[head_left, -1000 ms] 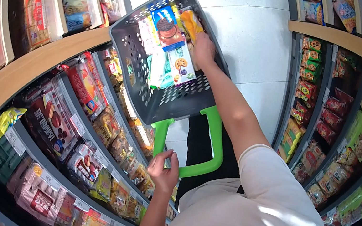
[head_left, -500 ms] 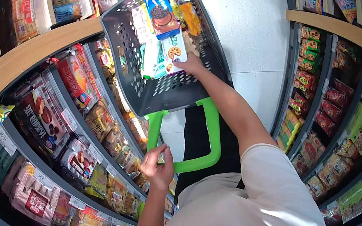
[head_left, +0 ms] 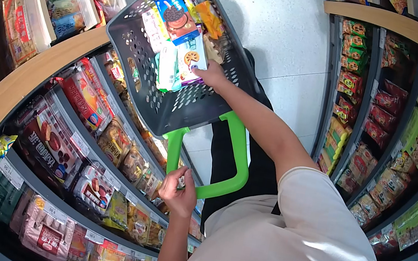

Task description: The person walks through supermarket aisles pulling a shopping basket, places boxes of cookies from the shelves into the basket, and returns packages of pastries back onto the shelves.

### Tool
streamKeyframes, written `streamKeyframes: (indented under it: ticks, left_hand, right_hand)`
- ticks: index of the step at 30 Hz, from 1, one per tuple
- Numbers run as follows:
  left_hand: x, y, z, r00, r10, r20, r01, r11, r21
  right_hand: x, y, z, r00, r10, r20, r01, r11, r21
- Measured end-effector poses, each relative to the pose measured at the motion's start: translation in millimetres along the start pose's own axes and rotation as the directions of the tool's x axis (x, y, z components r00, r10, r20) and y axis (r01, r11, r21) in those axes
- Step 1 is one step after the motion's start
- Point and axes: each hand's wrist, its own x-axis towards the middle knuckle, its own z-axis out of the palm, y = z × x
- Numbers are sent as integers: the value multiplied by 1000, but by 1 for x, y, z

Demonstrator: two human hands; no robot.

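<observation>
A dark grey perforated basket (head_left: 184, 109) with a green handle (head_left: 241, 158) hangs tilted in front of me. My left hand (head_left: 179, 190) is curled round the near-left corner of that handle. Inside the basket, my right hand (head_left: 212, 75) grips the near-right edge of a white box with a cookie picture (head_left: 192, 58). Touching this box is a blue box with a dark cookie picture (head_left: 177, 17). Yellow-orange packets (head_left: 209, 19) lie at the basket's far right side, and green-and-white packs (head_left: 168, 70) lie to the left of the white box.
Shelves of packaged snacks (head_left: 53, 139) run close along the left, under a wooden ledge (head_left: 9, 87). More snack shelves (head_left: 370, 120) stand on the right, with another wooden ledge (head_left: 396, 21) above. Pale floor tiles (head_left: 287, 38) lie between them.
My right hand moved from the yellow-orange packet toward me onto the white box. The basket shifted left and nearer. My left hand closed further round the handle.
</observation>
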Motion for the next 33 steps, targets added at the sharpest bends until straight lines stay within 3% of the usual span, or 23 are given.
streamKeyframes:
  ticks: [1, 2, 4, 5, 7, 8, 9, 11, 13, 16, 20, 23, 25, 26, 27, 29, 31, 33]
  left_hand:
    - [0, 0, 0, 1000, -4, 7, 4, 1000, 2]
    - [-1, 2, -1, 1000, -3, 11, 3, 1000, 3]
    - [-5, 6, -1, 973, -228, 38, 229, 973, -40]
    - [-3, 4, 0, 973, -227, 42, 229, 973, -38]
    - [-1, 0, 1, 1000, -14, 11, 14, 1000, -3]
    - [-2, -1, 0, 1000, -18, 14, 18, 1000, 1]
    - [-4, -1, 0, 998, -52, 24, 52, 999, -7]
    - [-5, -1, 1, 996, -86, 37, 86, 996, -18]
    - [-4, -1, -1, 994, -102, 46, 104, 994, -37]
    - [-4, -1, -4, 991, -117, 69, 118, 993, -11]
    - [6, 11, -5, 998, -67, -4, 66, 997, -28]
    - [7, 14, -5, 996, -85, -8, 84, 995, -53]
    - [7, 15, -7, 996, -90, -12, 89, 995, -42]
    - [7, 14, -7, 996, -90, -6, 90, 996, -26]
    - [7, 14, -7, 996, -93, -15, 93, 995, -26]
    - [10, 13, -7, 999, -1, -39, -1, 999, -34]
    - [8, 12, -7, 999, -4, -44, 3, 1000, -21]
    - [7, 11, -7, 999, -14, -46, 13, 1000, -9]
  right_hand:
    - [1, -2, -1, 1000, 1, -1, -1, 1000, 2]
    - [3, -2, -2, 995, -61, -73, 52, 993, -109]
    - [9, 5, 1, 972, -168, -162, 125, 961, -246]
    - [19, 11, 5, 972, -164, -165, 121, 962, -244]
    - [38, 22, 14, 992, -72, -105, 76, 997, 27]
    - [28, 6, 13, 998, 4, -58, 6, 984, 177]
    - [15, -10, 13, 998, 7, -57, 3, 984, 178]
    - [0, -24, 19, 991, 133, -18, -117, 923, 366]
    - [-15, -27, 28, 979, 204, -6, -194, 940, 279]
    - [-48, -34, 21, 932, 243, 268, -330, 875, 355]
    - [-77, -35, 0, 924, 233, 304, -329, 889, 317]
    - [-91, -43, -16, 959, 167, 230, -215, 955, 203]
    - [-88, -43, -18, 987, -12, 163, 0, 997, 76]
    - [-72, -39, -15, 967, -79, 241, 43, 987, 153]
    - [-70, -60, -16, 971, -58, 233, 49, 998, 42]
    - [-10, -29, 3, 944, -280, 174, 292, 955, -48]
    - [19, -47, 12, 936, -317, 151, 337, 932, -133]
    - [28, -72, 16, 954, -211, 214, 224, 974, -38]
